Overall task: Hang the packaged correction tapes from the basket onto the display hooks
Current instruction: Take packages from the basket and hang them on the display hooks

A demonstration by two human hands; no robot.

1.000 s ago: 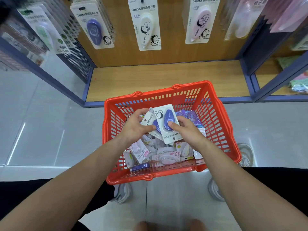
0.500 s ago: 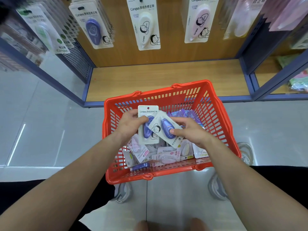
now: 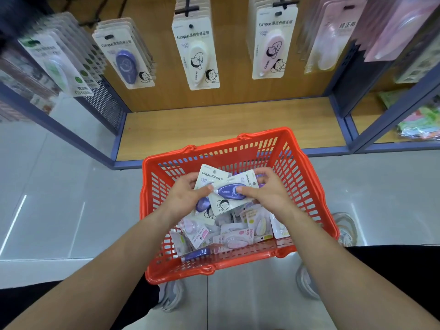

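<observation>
Well, a red basket [image 3: 238, 152] stands on the grey floor [image 3: 71, 198] in front of a low wooden shelf [image 3: 226, 125]. It is full of small correction tape packs. Pink, yellow and white ones lie in a jumbled heap [image 3: 228, 232] on its bottom, too mixed up to count. One loose purple tape [image 3: 195, 254] lies against the near wall.

Both hands are over the basket, just above the heap, and they hold two packs with purple tapes. The left hand [image 3: 183, 198] grips the back pack [image 3: 209, 177]. Its thumb lies across the front and its other fingers are hidden behind the card. The right hand [image 3: 269, 194] grips the front pack [image 3: 232, 195], which lies sideways on top of the back pack. The thumb presses on the purple tape and the curled fingers hook over the far edge of the card. The two packs touch and partly cover each other — only the top and a bit of the purple tape of the back one show.

Up on the wooden wall, black hooks [image 3: 188, 8] carry rows of packs. I count five rows that I can make out: a green row [image 3: 57, 65], a purple row [image 3: 126, 58], a white row [image 3: 196, 53], a pink row [image 3: 271, 46] and a blurry pink row [image 3: 331, 44] at the right. Each row has several packs behind the first — how many I cannot tell.

Two grey shoes [image 3: 171, 298] peek out beside the basket's near wall.
</observation>
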